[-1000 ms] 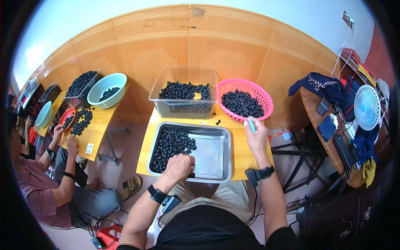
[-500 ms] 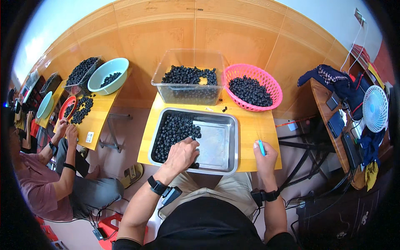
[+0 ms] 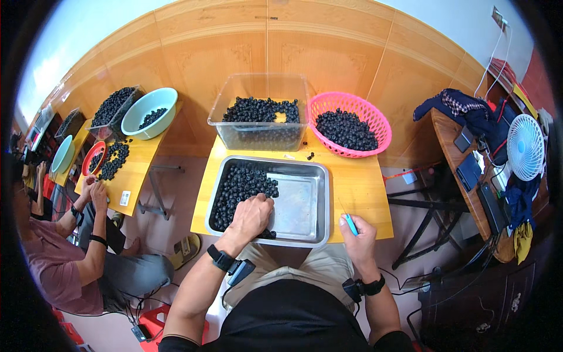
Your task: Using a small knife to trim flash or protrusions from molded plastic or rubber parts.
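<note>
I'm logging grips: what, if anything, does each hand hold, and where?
Right hand: tool, by its blue handle. Left hand: cannot tell; grip hidden.

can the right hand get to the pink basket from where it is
Probably yes: only bare yellow tabletop seems to lie between the right hand and the pink basket, with the metal tray off to the left. It holds a blue tool, though.

On the surface [image 3: 365,202] in front of you, a tray [image 3: 302,202] is holding berries [image 3: 234,190] at its left; a bin [image 3: 258,139] is standing behind it, a basket [image 3: 382,126] (berries inside too) sitting right of the bin.
</note>
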The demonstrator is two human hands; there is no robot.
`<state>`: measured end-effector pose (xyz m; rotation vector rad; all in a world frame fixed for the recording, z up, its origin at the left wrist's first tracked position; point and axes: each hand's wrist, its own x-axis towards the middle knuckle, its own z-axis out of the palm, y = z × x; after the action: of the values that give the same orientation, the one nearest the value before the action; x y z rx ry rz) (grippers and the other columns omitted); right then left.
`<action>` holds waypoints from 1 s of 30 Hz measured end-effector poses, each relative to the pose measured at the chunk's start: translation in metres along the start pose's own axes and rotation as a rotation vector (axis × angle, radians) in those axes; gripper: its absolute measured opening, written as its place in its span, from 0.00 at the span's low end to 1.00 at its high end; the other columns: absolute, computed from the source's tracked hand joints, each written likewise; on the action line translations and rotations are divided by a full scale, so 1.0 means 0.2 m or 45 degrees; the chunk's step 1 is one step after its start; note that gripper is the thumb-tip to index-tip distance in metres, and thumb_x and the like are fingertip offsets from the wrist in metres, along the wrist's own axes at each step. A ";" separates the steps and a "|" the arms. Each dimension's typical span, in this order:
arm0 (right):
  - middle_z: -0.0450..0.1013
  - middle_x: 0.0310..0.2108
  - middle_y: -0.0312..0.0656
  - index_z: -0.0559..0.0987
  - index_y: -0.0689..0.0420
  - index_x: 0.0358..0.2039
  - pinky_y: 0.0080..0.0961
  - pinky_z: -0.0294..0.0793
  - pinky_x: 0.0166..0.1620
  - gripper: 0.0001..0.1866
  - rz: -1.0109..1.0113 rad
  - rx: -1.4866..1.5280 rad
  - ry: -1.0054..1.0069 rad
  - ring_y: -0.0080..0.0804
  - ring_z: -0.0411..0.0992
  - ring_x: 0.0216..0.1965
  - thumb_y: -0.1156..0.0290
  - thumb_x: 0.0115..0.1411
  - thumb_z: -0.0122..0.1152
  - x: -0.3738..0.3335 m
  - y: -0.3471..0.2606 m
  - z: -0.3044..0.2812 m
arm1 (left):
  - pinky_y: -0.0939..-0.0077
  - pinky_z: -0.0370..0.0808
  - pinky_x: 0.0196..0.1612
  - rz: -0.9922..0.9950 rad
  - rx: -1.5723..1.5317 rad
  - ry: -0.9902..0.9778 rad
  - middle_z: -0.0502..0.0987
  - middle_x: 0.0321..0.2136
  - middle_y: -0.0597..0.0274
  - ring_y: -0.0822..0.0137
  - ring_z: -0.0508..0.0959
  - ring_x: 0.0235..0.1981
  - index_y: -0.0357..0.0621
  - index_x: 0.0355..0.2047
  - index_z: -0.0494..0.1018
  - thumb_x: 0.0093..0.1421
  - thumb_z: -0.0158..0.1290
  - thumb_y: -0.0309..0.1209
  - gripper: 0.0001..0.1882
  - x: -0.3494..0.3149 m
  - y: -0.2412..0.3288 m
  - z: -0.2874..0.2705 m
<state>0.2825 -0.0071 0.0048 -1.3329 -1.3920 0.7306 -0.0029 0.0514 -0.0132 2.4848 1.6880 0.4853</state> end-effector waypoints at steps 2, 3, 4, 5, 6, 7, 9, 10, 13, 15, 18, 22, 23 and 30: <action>0.75 0.25 0.34 0.82 0.68 0.38 0.19 0.69 0.31 0.11 -0.018 0.012 -0.003 0.16 0.68 0.27 0.71 0.63 0.66 0.00 0.01 0.01 | 0.52 0.80 0.35 0.003 -0.015 0.002 0.78 0.31 0.48 0.46 0.81 0.34 0.39 0.33 0.78 0.58 0.56 0.29 0.07 -0.01 0.01 -0.02; 0.74 0.25 0.34 0.82 0.68 0.38 0.19 0.69 0.31 0.11 -0.034 0.022 -0.005 0.16 0.68 0.27 0.71 0.63 0.66 0.00 0.01 0.02 | 0.53 0.79 0.36 -0.008 -0.046 0.000 0.78 0.32 0.48 0.46 0.81 0.34 0.38 0.35 0.77 0.59 0.56 0.29 0.07 -0.01 0.03 -0.03; 0.74 0.25 0.34 0.82 0.68 0.38 0.19 0.69 0.31 0.11 -0.035 0.022 -0.004 0.16 0.68 0.27 0.71 0.63 0.66 -0.01 0.02 0.02 | 0.53 0.79 0.36 -0.018 -0.078 -0.002 0.78 0.33 0.48 0.46 0.81 0.34 0.38 0.36 0.77 0.59 0.56 0.29 0.08 -0.01 0.04 -0.04; 0.73 0.24 0.33 0.82 0.68 0.38 0.19 0.69 0.30 0.10 -0.044 0.035 -0.021 0.16 0.68 0.27 0.72 0.63 0.66 -0.01 0.02 0.02 | 0.53 0.79 0.36 -0.019 -0.076 -0.001 0.78 0.33 0.48 0.46 0.81 0.34 0.38 0.36 0.77 0.59 0.56 0.29 0.08 -0.02 0.05 -0.04; 0.73 0.24 0.33 0.82 0.68 0.37 0.19 0.68 0.30 0.10 -0.053 0.048 -0.037 0.16 0.67 0.27 0.72 0.63 0.66 -0.01 0.02 0.03 | 0.55 0.79 0.37 -0.018 -0.170 0.059 0.78 0.33 0.47 0.46 0.81 0.34 0.38 0.38 0.77 0.59 0.57 0.29 0.08 -0.03 0.05 -0.04; 0.73 0.24 0.33 0.82 0.68 0.37 0.19 0.68 0.30 0.10 -0.055 0.050 -0.038 0.16 0.67 0.27 0.72 0.63 0.66 -0.01 0.01 0.04 | 0.56 0.79 0.37 -0.017 -0.263 0.119 0.78 0.34 0.46 0.46 0.81 0.34 0.39 0.39 0.77 0.59 0.58 0.29 0.10 -0.03 0.05 -0.05; 0.72 0.23 0.32 0.82 0.67 0.37 0.19 0.68 0.30 0.09 -0.044 0.067 -0.054 0.16 0.66 0.26 0.73 0.63 0.66 -0.02 0.00 0.05 | 0.60 0.79 0.37 -0.047 -0.388 0.120 0.79 0.34 0.50 0.51 0.81 0.33 0.38 0.41 0.77 0.61 0.58 0.29 0.10 -0.03 0.07 -0.09; 0.72 0.23 0.32 0.82 0.67 0.37 0.19 0.68 0.30 0.09 -0.045 0.066 -0.052 0.16 0.66 0.26 0.73 0.63 0.66 -0.03 -0.01 0.05 | 0.64 0.79 0.37 -0.078 -0.513 0.120 0.80 0.35 0.53 0.56 0.82 0.33 0.38 0.44 0.77 0.62 0.58 0.29 0.11 -0.03 0.08 -0.10; 0.76 0.29 0.33 0.83 0.67 0.40 0.17 0.70 0.33 0.12 0.015 0.024 -0.150 0.15 0.69 0.30 0.70 0.63 0.68 -0.03 -0.03 0.07 | 0.72 0.80 0.40 -0.310 -1.064 0.012 0.80 0.35 0.57 0.66 0.82 0.34 0.36 0.47 0.76 0.65 0.57 0.30 0.12 -0.05 0.09 -0.10; 0.74 0.24 0.35 0.82 0.67 0.39 0.19 0.68 0.30 0.10 -0.098 0.108 -0.149 0.17 0.68 0.27 0.73 0.62 0.66 -0.03 -0.05 0.12 | 0.75 0.79 0.41 -0.336 -1.455 -0.001 0.80 0.35 0.59 0.70 0.81 0.35 0.36 0.48 0.76 0.67 0.56 0.30 0.13 -0.07 0.07 -0.05; 0.75 0.25 0.37 0.82 0.67 0.40 0.20 0.69 0.30 0.10 -0.117 0.166 -0.230 0.18 0.70 0.27 0.73 0.62 0.67 -0.01 -0.09 0.20 | 0.78 0.80 0.43 -0.426 -1.989 -0.070 0.80 0.35 0.63 0.73 0.80 0.35 0.36 0.49 0.76 0.70 0.54 0.31 0.13 -0.10 0.11 -0.06; 0.74 0.27 0.38 0.83 0.65 0.42 0.20 0.69 0.32 0.11 -0.352 0.190 -0.314 0.23 0.71 0.28 0.74 0.61 0.67 0.03 -0.14 0.30 | 0.76 0.82 0.44 -0.460 -2.308 -0.184 0.80 0.35 0.63 0.73 0.81 0.36 0.37 0.48 0.76 0.70 0.52 0.31 0.12 -0.14 0.18 -0.05; 0.74 0.29 0.39 0.82 0.66 0.42 0.19 0.69 0.34 0.12 -0.336 0.210 -0.363 0.22 0.70 0.30 0.73 0.61 0.69 0.04 -0.16 0.31 | 0.75 0.82 0.44 -0.417 -2.337 -0.200 0.80 0.37 0.62 0.71 0.81 0.37 0.37 0.47 0.76 0.71 0.51 0.31 0.11 -0.14 0.19 -0.04; 0.74 0.29 0.38 0.83 0.66 0.42 0.21 0.70 0.34 0.13 -0.307 0.309 -0.431 0.22 0.71 0.30 0.71 0.61 0.70 0.03 -0.17 0.35 | 0.73 0.82 0.46 -0.338 -2.426 -0.135 0.80 0.43 0.59 0.70 0.82 0.40 0.36 0.49 0.75 0.70 0.53 0.32 0.13 -0.18 0.23 -0.06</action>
<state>0.2074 0.0074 0.0178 -0.8604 -1.6367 0.9567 0.0225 -0.0007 0.0016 0.8139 0.6089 1.0959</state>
